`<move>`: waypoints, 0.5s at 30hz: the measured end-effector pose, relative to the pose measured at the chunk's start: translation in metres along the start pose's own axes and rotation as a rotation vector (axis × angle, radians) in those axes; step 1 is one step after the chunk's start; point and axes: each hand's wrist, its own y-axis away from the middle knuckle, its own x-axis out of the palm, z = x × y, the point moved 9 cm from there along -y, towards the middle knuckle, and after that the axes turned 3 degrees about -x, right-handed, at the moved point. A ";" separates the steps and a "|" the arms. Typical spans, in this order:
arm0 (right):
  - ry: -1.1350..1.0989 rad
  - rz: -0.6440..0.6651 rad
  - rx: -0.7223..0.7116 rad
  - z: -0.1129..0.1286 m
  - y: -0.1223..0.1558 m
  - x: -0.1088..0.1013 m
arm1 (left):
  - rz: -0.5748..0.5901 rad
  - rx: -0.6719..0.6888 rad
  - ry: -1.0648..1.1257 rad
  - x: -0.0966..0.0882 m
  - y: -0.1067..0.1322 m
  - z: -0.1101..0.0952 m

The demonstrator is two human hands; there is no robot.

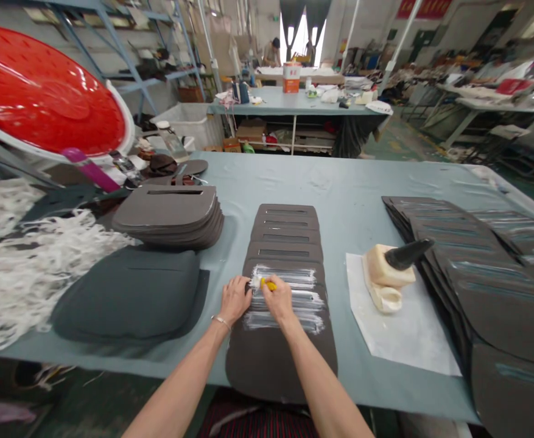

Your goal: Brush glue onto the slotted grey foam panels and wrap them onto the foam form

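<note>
Right grip (278, 299) is pinched tight on a small yellow tool (268, 284), fingers pressed together around it. Can't tell if it's a brush or a spreader, since the tip is buried. Left grip (234, 299) is right up against it, fingers curled down on the foam, and I can't tell if it's pinching anything or just bracing.

Both sit on a dark grey rounded foam panel (280, 365), directly under the grip, with streaky white stripes of what looks like adhesive (296, 302) across it. More slotted panels (285, 231) overlap in a row beyond the grip.

My tip: keep those stripes thin and even, and brace the foam with the free hand so it can't creep.

Right of the grip, a cream plastic squeeze bottle (388, 267) with a black cone nozzle lies on a white paper sheet (404, 334), and past that is a fan of dark grey slotted panels (490, 286). Left of it are a stack of grey slotted panels (168, 216), a flat grey pad (125, 298) and a heap of white shredded offcuts (20, 267), all on a pale blue-grey table (353, 188).
</note>
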 end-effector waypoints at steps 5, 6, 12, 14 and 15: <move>0.074 -0.226 0.224 -0.096 0.015 -0.118 | -0.018 0.002 0.024 0.000 0.001 -0.001; 0.108 -0.259 0.261 -0.108 0.016 -0.136 | -0.017 -0.005 0.028 0.000 0.001 -0.001; 0.194 -0.275 0.228 -0.081 -0.003 -0.127 | 0.049 -0.064 0.080 0.001 -0.015 0.014; 0.114 -0.262 0.207 -0.060 -0.016 -0.099 | 0.032 -0.067 0.091 -0.003 -0.027 0.020; 0.082 -0.263 0.203 -0.049 -0.024 -0.085 | 0.011 -0.055 0.094 -0.005 -0.034 0.021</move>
